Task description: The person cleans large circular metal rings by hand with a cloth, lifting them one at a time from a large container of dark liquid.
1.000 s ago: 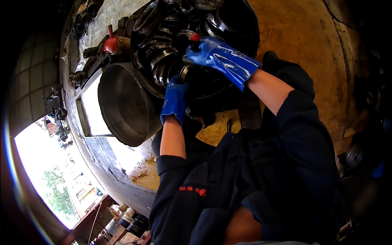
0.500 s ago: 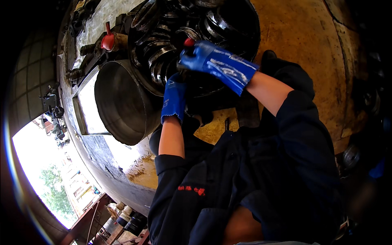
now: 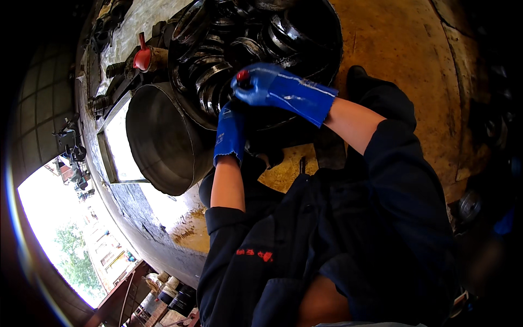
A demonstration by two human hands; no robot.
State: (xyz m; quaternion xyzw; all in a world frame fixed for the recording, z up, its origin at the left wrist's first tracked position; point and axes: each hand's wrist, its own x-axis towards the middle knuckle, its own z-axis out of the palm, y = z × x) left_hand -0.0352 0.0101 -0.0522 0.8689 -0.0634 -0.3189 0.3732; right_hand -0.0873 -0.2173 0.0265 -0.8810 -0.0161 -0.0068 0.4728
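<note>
A large round tub with a dark rim holds several black, oily, ring-shaped metal parts. Over its near side, my right hand, in a blue rubber glove, is closed round a red-ended handle; the rest of that tool is hidden by the glove and shadow. Just below and to the left is my left hand, gloved in the same blue, close to the tub's near rim. Its fingers point into the dark under the right hand, so what they hold or touch cannot be seen.
An open grey metal drum lies tilted against the tub's left. Beyond it sits a red funnel-like piece among greasy metal parts. A stained yellow-brown floor spreads to the right, near my dark shoe.
My right hand has shifted slightly left and down, bringing the red-ended handle nearer my left hand. My left hand stays almost in place.
</note>
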